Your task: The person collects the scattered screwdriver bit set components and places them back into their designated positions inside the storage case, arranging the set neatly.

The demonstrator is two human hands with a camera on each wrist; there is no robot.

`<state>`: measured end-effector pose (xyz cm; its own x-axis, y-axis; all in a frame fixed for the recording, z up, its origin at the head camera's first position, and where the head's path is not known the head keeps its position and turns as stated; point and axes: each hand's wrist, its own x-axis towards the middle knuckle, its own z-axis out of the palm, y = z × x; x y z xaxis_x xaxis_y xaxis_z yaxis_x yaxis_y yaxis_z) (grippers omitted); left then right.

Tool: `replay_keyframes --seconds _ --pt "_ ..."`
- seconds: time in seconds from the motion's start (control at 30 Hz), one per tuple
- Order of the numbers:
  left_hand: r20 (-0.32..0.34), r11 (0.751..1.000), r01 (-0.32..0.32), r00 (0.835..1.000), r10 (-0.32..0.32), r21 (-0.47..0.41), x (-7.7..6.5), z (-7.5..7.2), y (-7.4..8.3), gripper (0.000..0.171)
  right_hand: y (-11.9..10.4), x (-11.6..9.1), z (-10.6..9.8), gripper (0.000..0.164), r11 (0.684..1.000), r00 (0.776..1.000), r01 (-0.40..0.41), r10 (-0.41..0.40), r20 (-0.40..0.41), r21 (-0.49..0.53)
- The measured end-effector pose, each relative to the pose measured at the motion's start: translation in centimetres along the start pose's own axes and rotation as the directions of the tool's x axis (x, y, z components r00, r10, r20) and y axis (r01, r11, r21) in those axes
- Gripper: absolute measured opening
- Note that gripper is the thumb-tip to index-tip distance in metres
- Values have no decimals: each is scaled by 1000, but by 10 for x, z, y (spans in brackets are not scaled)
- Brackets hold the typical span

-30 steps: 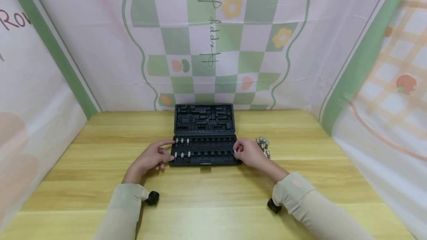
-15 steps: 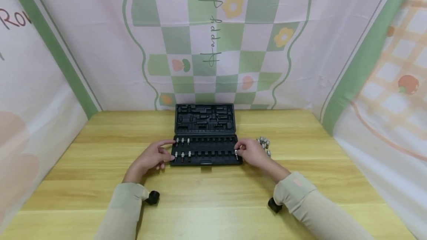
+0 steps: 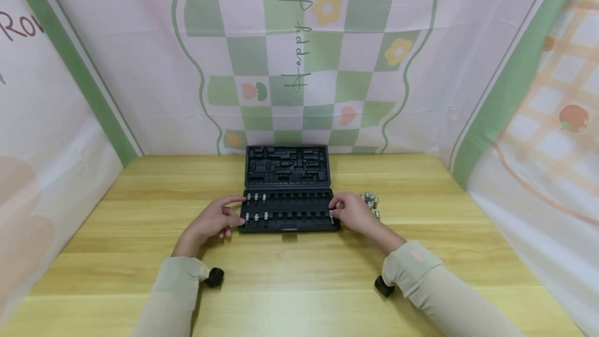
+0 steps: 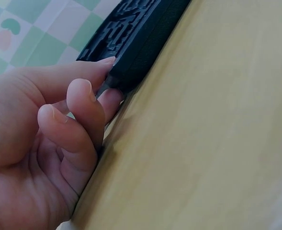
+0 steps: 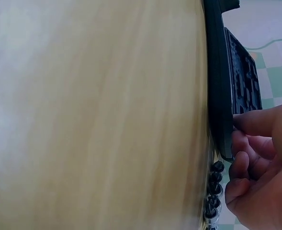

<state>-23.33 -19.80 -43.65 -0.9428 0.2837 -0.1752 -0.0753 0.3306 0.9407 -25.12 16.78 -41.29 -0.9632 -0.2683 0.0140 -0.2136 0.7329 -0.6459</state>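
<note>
On the table lies an open black socket case point(image 3: 299, 206), its molded lid point(image 3: 287, 165) leaning back. Several silver bit sockets point(image 3: 256, 217) with dark shafts stand in slots at the left end of both rows. My left hand point(image 3: 213, 220) holds the case's left edge, thumb on the rim in the left wrist view, with another fingertip point(image 4: 111, 99) low at the corner. At the right end of the front row, my right hand point(image 3: 352, 215) pinches a bit socket point(image 3: 331, 214), mostly covered by the fingers. The right wrist view hides that socket behind the case wall.
Several loose bit sockets point(image 3: 369, 199) lie in a heap on the wooden table point(image 3: 299, 285), right of the case and partly behind my right hand. A patterned cloth point(image 3: 299, 66) hangs behind the table, with more cloth on both sides.
The pinched bit socket, at first mostly hidden in my right fingers, showed upright at the front row's right end, then sat slightly lower. My left hand stays at the case's left edge.
</note>
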Motion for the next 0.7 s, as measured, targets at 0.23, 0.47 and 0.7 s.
replay_keyframes --seconds 0.23,0.47,0.7 --pt "13 1000 0 1000 0 3 0 -1 -1 65 -4 1 0 15 999 999 -34 34 22 7" --pt "25 1000 -10 1000 10 3 2 -3 -2 65 -4 5 0 14 999 999 -33 33 15 -14" --pt "37 1000 -17 999 17 -4 4 -2 -3 65 -1 6 -2 14 1000 999 -28 28 27 5"
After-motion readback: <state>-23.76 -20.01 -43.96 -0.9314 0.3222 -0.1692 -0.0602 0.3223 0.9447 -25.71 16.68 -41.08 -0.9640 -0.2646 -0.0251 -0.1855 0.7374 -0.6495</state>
